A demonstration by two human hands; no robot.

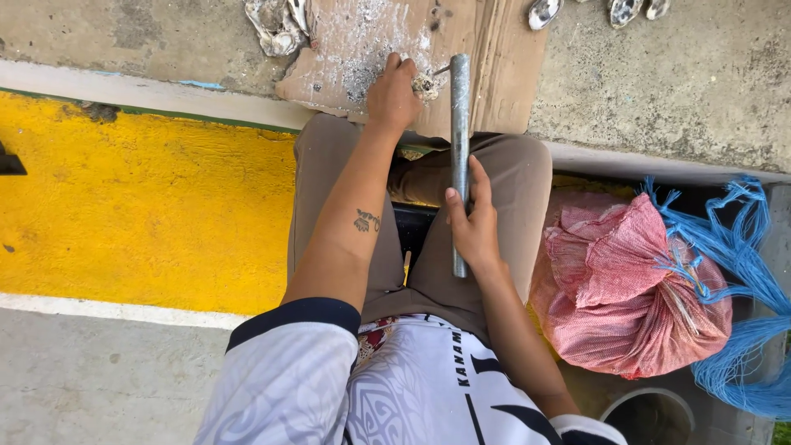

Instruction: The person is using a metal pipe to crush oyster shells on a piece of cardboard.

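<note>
Gripping a small, rough shell [424, 85] against a piece of brown cardboard [503, 66], the left hand [392, 95] is seen at the top of the head view, fingers curled tightly around the shell. A grey metal rod [460, 156] is held by the right hand [473, 227], the fingers closed around its lower part; the rod is pointed away from the body, its far end lying just beside the shell on the cardboard. The cardboard is dusted with pale grit (heaviest near the left hand) and is laid on a concrete ledge [676, 74]. Larger open shells [276, 29] are noted at the cardboard's upper left edge, and further shells [544, 11] at the upper right. Brown trousers [329, 165] are worn on the knees below both hands. A pink mesh sack [626, 288], tied with blue cord [741, 272], is placed to the right of the right hand. A yellow painted surface [140, 206] is recorded on the left.
</note>
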